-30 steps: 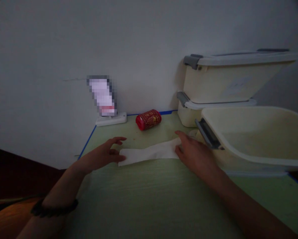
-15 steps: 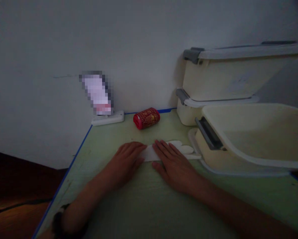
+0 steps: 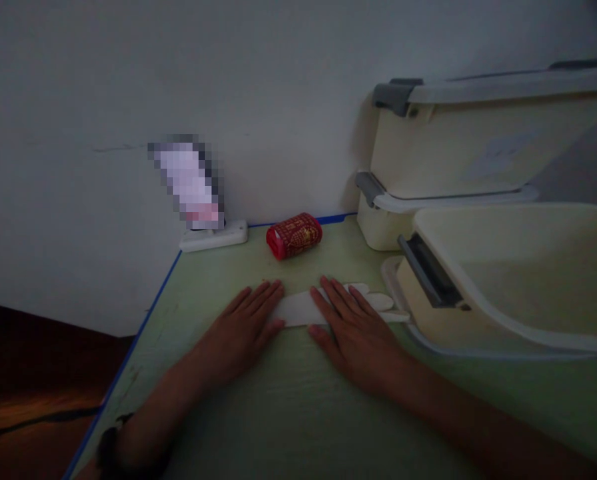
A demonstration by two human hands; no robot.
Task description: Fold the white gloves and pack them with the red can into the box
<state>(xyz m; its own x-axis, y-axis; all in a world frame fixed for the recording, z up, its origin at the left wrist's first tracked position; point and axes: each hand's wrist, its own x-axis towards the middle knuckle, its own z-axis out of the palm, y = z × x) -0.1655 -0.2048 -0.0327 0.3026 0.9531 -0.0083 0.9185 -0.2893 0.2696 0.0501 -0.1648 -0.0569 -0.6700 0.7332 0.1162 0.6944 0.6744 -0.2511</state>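
A folded white cloth point(image 3: 298, 309) lies on the pale green table point(image 3: 288, 413). My left hand point(image 3: 241, 330) lies flat with fingers stretched out, pressing on the cloth's left end. My right hand point(image 3: 356, 327) also lies flat and open on the cloth's right part. Only a small strip of the cloth shows between the two hands. Neither hand grips anything.
A red patterned can point(image 3: 294, 235) lies on its side behind the hands. A white stand point(image 3: 213, 237) with a blurred device is at the wall. Cream bins point(image 3: 478, 153) are stacked at the right, and an open cream tub point(image 3: 508, 273) sits in front, over white lids point(image 3: 378, 301).
The cloth was a long strip held at both ends. My hands came together, the cloth is now short and folded, and both palms rest flat on it.
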